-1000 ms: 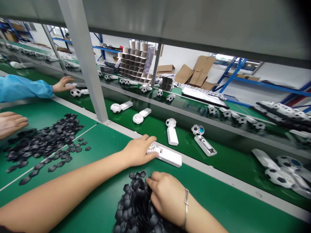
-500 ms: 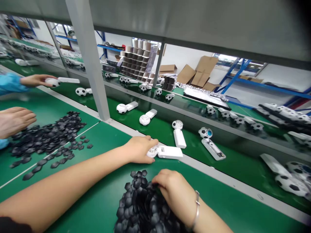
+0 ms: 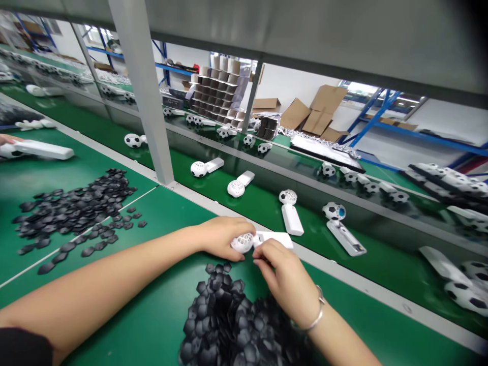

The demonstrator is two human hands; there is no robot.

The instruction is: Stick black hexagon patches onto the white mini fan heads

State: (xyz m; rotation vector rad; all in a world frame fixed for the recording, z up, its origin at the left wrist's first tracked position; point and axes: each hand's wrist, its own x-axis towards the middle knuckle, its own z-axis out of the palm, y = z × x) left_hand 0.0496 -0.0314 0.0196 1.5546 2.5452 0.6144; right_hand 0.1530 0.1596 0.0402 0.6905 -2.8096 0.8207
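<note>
My left hand is closed around the round, football-patterned head of a white handheld fan. The fan's flat white handle points right, over the metal edge strip. Close by its neck is my right hand, thumb and fingers pinched together; whatever sits between the fingertips is hidden. That wrist wears a silver bracelet. Below both hands lies a heap of small black pentagonal pieces on the green table.
A green conveyor belt beyond the strip carries several white football fans. A grey post rises at left of centre. Another black pile lies left. A co-worker's hand holds a fan at the far left. A grey shelf hangs overhead.
My right hand has moved up from the black pile to the fan my left hand holds. Belt fans have shifted slightly right. The co-worker has drawn a fan from the belt toward their side.
</note>
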